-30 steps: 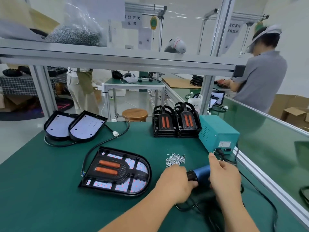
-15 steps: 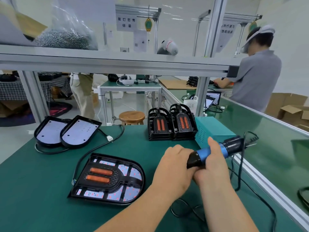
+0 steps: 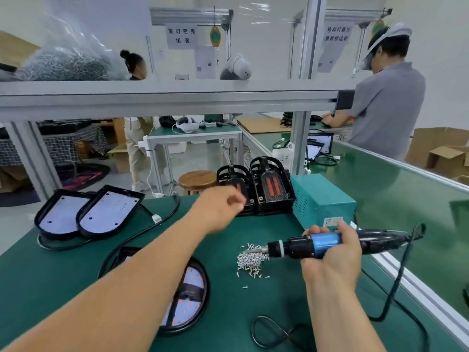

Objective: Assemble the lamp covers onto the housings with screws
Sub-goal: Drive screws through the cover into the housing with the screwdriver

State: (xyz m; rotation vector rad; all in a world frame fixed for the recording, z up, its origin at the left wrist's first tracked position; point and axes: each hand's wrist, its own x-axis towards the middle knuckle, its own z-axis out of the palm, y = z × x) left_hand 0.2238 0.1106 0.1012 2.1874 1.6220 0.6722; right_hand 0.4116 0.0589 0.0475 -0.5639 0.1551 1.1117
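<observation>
Right hand (image 3: 332, 257) grips the electric screwdriver (image 3: 294, 247), bit at the screw pile (image 3: 251, 261) just left of it. Left hand (image 3: 218, 207), blurred, grip indeterminate, nears the stacked covers (image 3: 272, 188) ahead. Covered housing (image 3: 193, 283) beneath left forearm: fastening judged pending. Two bare housings (image 3: 106, 212) remain.
</observation>
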